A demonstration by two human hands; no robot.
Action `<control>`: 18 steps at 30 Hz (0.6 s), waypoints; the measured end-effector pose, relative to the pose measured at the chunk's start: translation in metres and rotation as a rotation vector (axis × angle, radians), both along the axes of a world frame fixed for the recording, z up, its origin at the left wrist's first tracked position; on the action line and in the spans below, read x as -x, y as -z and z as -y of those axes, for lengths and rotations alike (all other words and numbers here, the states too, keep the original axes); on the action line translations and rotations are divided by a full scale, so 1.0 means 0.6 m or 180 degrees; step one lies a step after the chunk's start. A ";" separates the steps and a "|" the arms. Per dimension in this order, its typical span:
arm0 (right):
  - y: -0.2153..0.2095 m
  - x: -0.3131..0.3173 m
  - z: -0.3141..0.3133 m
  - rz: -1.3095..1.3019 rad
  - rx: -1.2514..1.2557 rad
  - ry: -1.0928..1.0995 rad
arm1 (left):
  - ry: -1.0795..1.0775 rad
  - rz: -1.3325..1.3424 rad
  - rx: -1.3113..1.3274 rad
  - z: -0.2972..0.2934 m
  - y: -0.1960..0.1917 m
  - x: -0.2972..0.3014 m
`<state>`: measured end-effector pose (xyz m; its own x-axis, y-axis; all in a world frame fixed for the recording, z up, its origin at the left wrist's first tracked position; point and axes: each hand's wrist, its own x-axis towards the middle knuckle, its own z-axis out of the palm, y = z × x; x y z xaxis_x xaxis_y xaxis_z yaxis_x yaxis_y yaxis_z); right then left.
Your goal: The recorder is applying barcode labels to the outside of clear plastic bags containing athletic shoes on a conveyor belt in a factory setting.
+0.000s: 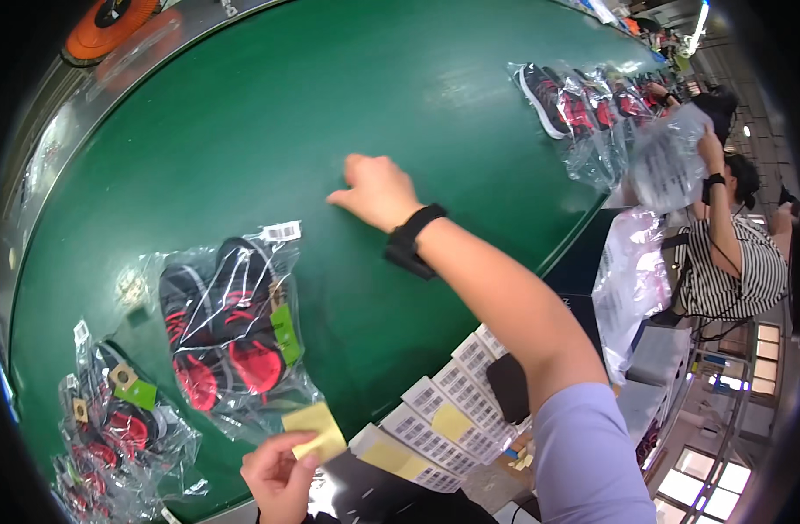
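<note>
My left hand [280, 479] pinches a small yellow paper slip [319, 431] between thumb and fingers at the near edge of the green work surface. Just beyond it lies a clear plastic bag holding a pair of black and red shoes [236, 323]. A white barcode label [282, 231] is on the bag's upper corner, and a green tag [284, 334] shows inside. My right hand [378, 190] is stretched out over the green surface, beyond and to the right of that bag. Its thumb stands apart from the curled fingers, with nothing visible between them.
More bagged shoes [125, 419] lie at the lower left, others [574, 109] at the far right. Barcode label sheets [443, 419] fan out along the near edge, some with yellow slips. A person in a striped top [736, 271] handles a plastic bag [670, 162] at right.
</note>
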<state>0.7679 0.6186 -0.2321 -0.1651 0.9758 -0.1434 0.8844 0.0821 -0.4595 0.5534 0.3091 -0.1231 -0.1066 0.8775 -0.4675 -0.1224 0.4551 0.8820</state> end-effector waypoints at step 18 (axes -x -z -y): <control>-0.001 -0.537 -0.123 0.2212 -0.0528 0.1606 | -0.1071 -0.0503 -0.0602 -0.215 0.156 0.098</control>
